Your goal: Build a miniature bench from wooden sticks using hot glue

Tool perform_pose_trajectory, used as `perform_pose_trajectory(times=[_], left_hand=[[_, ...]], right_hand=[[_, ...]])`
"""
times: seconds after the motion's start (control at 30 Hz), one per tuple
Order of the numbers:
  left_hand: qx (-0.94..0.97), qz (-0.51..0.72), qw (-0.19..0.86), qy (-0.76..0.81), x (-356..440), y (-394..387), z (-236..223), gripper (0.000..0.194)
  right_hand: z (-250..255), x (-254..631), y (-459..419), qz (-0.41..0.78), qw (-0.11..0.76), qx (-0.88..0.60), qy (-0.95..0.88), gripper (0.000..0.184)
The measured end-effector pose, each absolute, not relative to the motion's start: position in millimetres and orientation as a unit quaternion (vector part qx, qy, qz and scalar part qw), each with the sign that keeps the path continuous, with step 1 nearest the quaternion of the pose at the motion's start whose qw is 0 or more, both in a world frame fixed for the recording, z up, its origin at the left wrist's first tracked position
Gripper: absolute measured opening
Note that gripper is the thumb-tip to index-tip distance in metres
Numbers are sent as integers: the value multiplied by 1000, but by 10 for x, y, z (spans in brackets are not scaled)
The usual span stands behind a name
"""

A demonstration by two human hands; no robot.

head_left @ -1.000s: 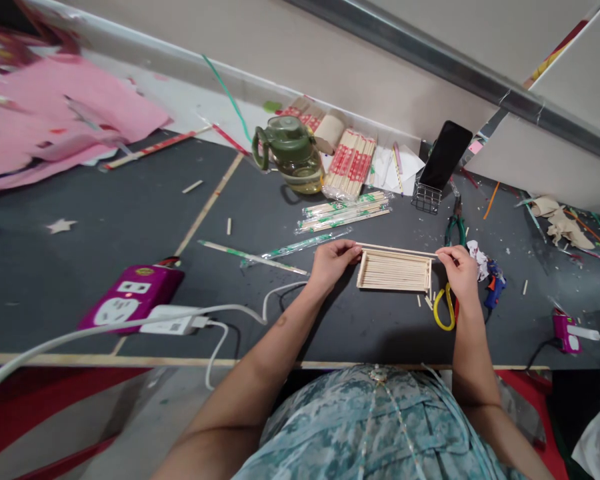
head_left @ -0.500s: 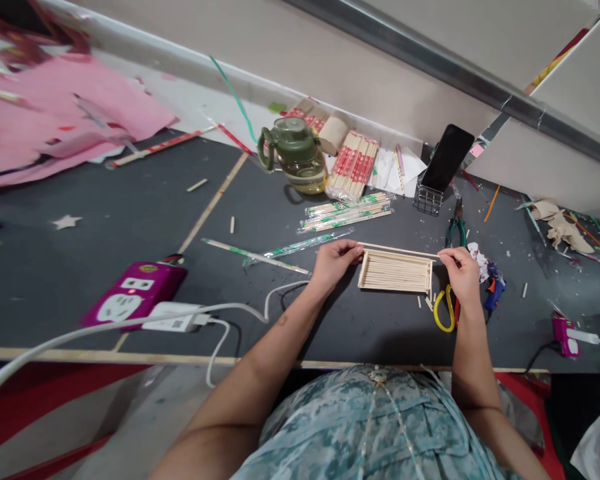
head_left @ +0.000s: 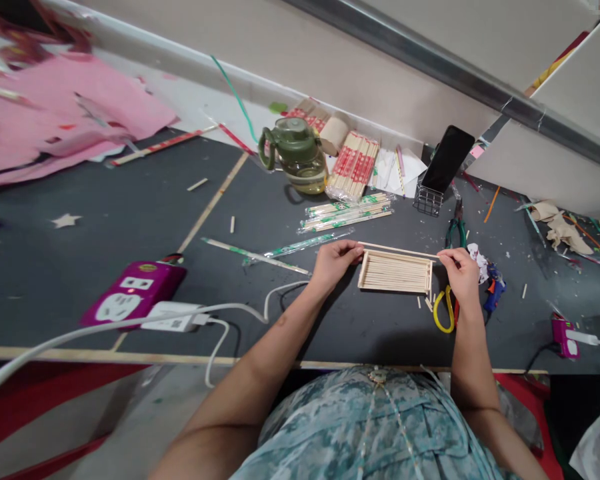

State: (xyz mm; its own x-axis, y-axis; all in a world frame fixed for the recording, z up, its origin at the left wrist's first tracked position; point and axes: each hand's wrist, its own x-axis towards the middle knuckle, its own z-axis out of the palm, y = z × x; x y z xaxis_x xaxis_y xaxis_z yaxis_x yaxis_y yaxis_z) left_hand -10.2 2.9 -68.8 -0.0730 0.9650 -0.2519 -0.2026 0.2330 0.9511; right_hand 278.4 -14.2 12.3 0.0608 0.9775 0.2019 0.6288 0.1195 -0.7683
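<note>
A thin wooden chopstick (head_left: 400, 249) spans the gap between my hands, along the far side of a small rectangular tray (head_left: 396, 273) built of wooden sticks. My left hand (head_left: 337, 263) pinches the chopstick's left end, close to the tray's far left corner. At the other end, my right hand (head_left: 460, 270) grips it between thumb and fingers. Beneath and left of the right hand lie yellow-handled scissors (head_left: 444, 317), partly covered by the wrist. Short stick offcuts (head_left: 429, 304) are scattered beside the tray's near right corner.
Wrapped chopsticks (head_left: 347, 212) and a green-lidded jug (head_left: 300, 160) stand beyond the hands. A phone (head_left: 449, 159) leans in a wire holder. Pliers (head_left: 457, 230) and a blue glue gun (head_left: 495, 293) lie at right. A purple power strip (head_left: 135, 293) with a white cable sits left.
</note>
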Motion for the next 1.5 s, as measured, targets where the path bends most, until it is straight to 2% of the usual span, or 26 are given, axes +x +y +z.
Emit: perform_pose_trajectory(times=[1.5], left_hand=[[364, 503, 575, 533, -102, 32, -697, 37]], right_hand=[[71, 2779, -145, 235, 359, -628, -649, 19]])
